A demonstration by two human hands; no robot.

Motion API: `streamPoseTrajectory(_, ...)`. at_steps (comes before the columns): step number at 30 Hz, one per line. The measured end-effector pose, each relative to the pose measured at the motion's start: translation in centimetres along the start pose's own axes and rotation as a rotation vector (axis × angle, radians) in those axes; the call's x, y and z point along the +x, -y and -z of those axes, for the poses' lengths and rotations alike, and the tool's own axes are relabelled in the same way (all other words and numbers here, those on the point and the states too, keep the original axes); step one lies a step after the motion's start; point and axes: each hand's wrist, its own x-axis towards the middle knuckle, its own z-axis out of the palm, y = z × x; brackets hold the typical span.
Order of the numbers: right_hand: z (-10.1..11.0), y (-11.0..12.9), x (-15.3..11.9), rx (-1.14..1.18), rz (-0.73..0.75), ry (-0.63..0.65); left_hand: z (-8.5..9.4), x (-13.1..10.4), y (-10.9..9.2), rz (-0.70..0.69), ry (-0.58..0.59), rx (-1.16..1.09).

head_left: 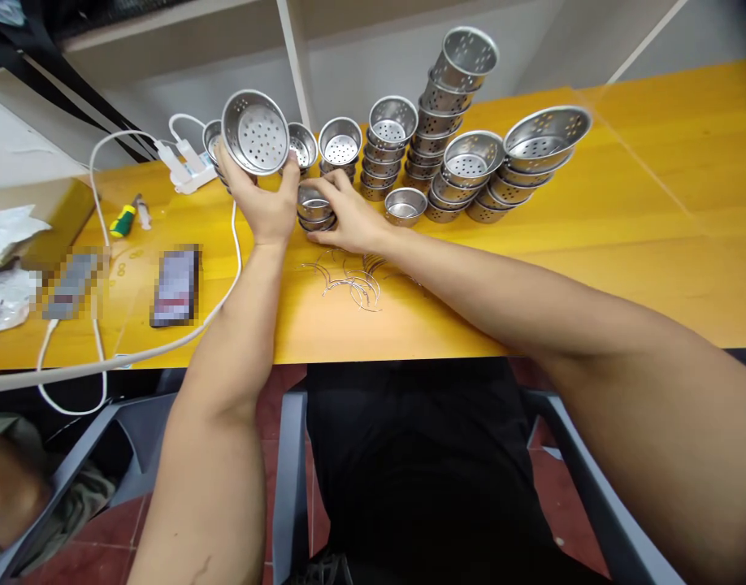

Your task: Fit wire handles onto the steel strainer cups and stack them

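Note:
My left hand (263, 203) is wrapped round a perforated metal cup (255, 132), raised above the yellow table with its open top tilted toward me. To its right, my right hand (349, 213) grips a short stack of metal cups (315, 209) standing on the table, fingers round its right side. Behind my hands stand more perforated cups, among them a stack (340, 142) and a taller one (392, 122). A single low cup (405, 207) sits right of my right hand. Several thin curved wires (354, 286) lie on the table in front of my right hand.
Further right are a tall leaning stack (467, 58) and two tilted stacks (474, 158). On the left lie a phone (175, 286), another device (73, 286), a green-yellow screwdriver (123, 220), a power strip (196, 172) and white cables. A person's arm shows at bottom left.

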Motion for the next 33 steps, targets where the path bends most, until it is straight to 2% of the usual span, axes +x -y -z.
streamPoseTrajectory(3, -2.9, -0.7, 2.4, -0.002, -0.054, -0.003, -0.9, 0.1, -0.8, -0.017, 0.071, 0.049)
streamPoseTrajectory(6, -3.8, -0.9, 3.9, 0.005, -0.076, -0.007, -3.2, 0.6, 1.9, 0.008, 0.079, 0.091)
streamPoseTrajectory(7, -3.7, -0.8, 4.2, 0.010, -0.072, 0.001, -4.1, 0.7, 3.3, 0.038, 0.020, 0.108)
streamPoseTrajectory(8, -3.4, -0.7, 4.2, 0.012, -0.063, 0.013, -4.9, 0.9, 4.7, 0.076, -0.087, 0.122)
streamPoseTrajectory(10, -2.0, -0.1, 3.4, -0.007, -0.039, 0.041, -6.4, 1.0, 7.0, 0.100, -0.390, 0.107)
streamPoseTrajectory(11, -0.9, 0.3, 2.6, -0.030, -0.028, 0.056, -7.0, 1.1, 7.6, 0.111, -0.384, 0.097)
streamPoseTrajectory(13, 1.6, 1.2, 0.4, -0.096, -0.013, 0.095, -7.9, 1.2, 7.7, 0.108, -0.311, 0.032)
streamPoseTrajectory(15, 4.5, 1.9, -2.4, -0.161, -0.023, 0.161, -8.6, 1.3, 6.8, 0.119, -0.215, -0.026)
streamPoseTrajectory(18, 8.4, 2.2, -6.1, -0.229, -0.081, 0.220, -9.9, 1.1, 5.3, 0.110, -0.136, -0.038)
streamPoseTrajectory(20, 10.4, 2.0, -7.7, -0.269, -0.090, 0.268, -11.0, 0.6, 5.0, 0.071, -0.048, -0.046)
streamPoseTrajectory(22, 11.6, 1.5, -8.5, -0.287, -0.099, 0.402, -12.1, -0.1, 5.2, 0.046, 0.068, -0.088)
streamPoseTrajectory(24, 12.1, 0.9, -8.6, -0.290, -0.113, 0.552, -13.0, -0.8, 5.5, 0.046, 0.163, -0.135)
streamPoseTrajectory(26, 12.0, 0.5, -8.5, -0.304, -0.126, 0.608, -13.5, -1.5, 5.9, 0.054, 0.228, -0.164)
streamPoseTrajectory(29, 11.1, 0.4, -8.4, -0.345, -0.145, 0.554, -13.8, -2.0, 6.5, 0.067, 0.277, -0.210)
streamPoseTrajectory(33, 10.2, 0.6, -8.7, -0.391, -0.148, 0.516, -13.7, -2.1, 6.7, 0.110, 0.270, -0.239)
